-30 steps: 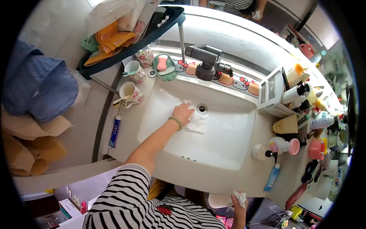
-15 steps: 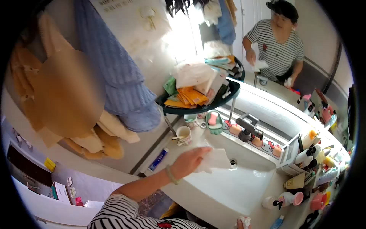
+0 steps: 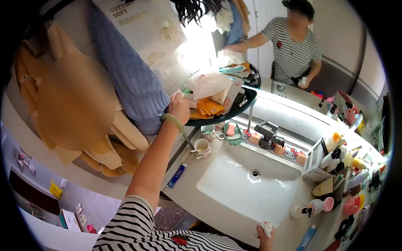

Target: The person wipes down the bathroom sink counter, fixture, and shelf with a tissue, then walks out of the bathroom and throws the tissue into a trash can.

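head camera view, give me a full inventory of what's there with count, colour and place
blue towel: one, hanging left
tan cloth: several pieces, hanging far left, partly blurred
shelf: one, dark green, above the cups
packets: several, orange, on the shelf
cups: at least two, patterned, left of sink
soap dish: one, green, behind sink
soap: one, pink, in dish
faucet: one, grey, behind sink
sink: one, white, centre
tubes: two, blue, left and right counter
bottles: many, mixed colours, right
mirror: one, upper right
crumpled tissue: one, white, right hand
left hand: one, shelf's left end
right hand: one, sink's near edge
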Available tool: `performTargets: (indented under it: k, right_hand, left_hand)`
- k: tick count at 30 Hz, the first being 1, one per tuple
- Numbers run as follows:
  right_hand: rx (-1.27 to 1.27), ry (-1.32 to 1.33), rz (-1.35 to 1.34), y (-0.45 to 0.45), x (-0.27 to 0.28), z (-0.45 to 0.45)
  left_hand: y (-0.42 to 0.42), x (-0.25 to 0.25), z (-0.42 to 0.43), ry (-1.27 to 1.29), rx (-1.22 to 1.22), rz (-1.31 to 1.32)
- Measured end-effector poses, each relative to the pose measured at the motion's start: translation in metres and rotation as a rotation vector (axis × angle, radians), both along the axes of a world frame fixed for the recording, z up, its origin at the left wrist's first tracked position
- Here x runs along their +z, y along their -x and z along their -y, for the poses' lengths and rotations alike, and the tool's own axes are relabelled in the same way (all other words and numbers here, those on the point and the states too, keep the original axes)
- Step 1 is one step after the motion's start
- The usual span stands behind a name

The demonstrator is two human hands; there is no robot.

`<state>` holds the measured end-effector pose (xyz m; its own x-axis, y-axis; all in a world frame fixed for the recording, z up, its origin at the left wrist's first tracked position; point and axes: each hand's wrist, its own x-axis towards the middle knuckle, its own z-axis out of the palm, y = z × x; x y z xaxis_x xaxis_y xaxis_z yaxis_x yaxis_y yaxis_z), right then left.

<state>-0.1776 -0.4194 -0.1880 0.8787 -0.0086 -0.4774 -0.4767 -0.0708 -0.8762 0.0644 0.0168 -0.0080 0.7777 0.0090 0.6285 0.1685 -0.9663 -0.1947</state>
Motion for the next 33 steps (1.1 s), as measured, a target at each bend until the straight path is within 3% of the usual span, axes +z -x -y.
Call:
performTargets:
  k: [2, 4, 5, 10, 14, 16, 19, 20, 22, 23, 26, 27, 28, 30, 31, 33]
  right_hand:
    - [-0.064, -0.053, 0.034, -0.004, -0.006, 0.003]
    - [-0.109, -0.071, 0.035, -0.005, -0.011, 0.008]
    - [-0.110, -0.031, 0.014, -0.006, -0.015, 0.012]
    - [-0.128, -0.011, 0.008, -0.004, -0.013, 0.017]
    - [0.040, 0.174, 0.208, 0.005, -0.057, 0.040]
    - [-0.015, 0.105, 0.096, 0.001, -0.032, 0.035]
    - [-0.127, -0.025, 0.026, 0.011, -0.024, 0.038]
    - [-0.156, -0.006, 0.014, 0.019, -0.025, 0.037]
    - [-0.186, -0.016, 0.131, 0.028, -0.030, 0.039]
    - [-0.182, 0.010, -0.052, 0.033, -0.024, 0.044]
    - [-0.168, 0.188, 0.085, 0.057, -0.041, 0.063]
    - [-0.295, 0.016, -0.020, 0.069, -0.046, 0.068]
    - [-0.336, 0.064, 0.073, 0.091, -0.064, 0.076]
    - [-0.518, -0.175, -0.246, 0.085, -0.039, 0.078]
    - [-0.422, 0.115, -0.082, 0.097, -0.058, 0.085]
    - [-0.496, 0.081, -0.150, 0.088, -0.028, 0.079]
  left_hand:
    - [-0.003, -0.002, -0.010, -0.071, -0.024, -0.131]
    - [-0.006, 0.007, -0.009, 0.126, 0.012, -0.354]
    - [-0.004, 0.010, -0.011, 0.232, -0.109, -0.228]
    - [0.003, 0.018, -0.014, 0.340, -0.113, -0.070]
    - [0.029, 0.022, 0.025, 0.128, -0.341, 0.145]
    - [0.070, 0.027, 0.107, 0.519, -0.388, 0.109]
    - [0.111, -0.028, 0.210, 0.887, -0.728, -0.352]
    - [0.111, -0.054, 0.238, 0.898, -0.912, -0.577]
    - [0.111, -0.101, 0.296, 0.880, -1.135, -0.722]
    - [0.108, -0.114, 0.324, 0.815, -1.206, -0.732]
    - [0.099, -0.150, 0.411, 0.670, -1.360, -0.631]
    - [0.095, -0.150, 0.436, 0.820, -1.258, -0.868]
    - [0.088, -0.150, 0.456, 0.965, -1.116, -1.088]
    - [0.081, -0.184, 0.475, 0.377, -1.419, -0.530]
    - [0.077, -0.201, 0.485, 0.352, -1.427, -0.510]
    - [0.075, -0.207, 0.485, 0.341, -1.411, -0.565]
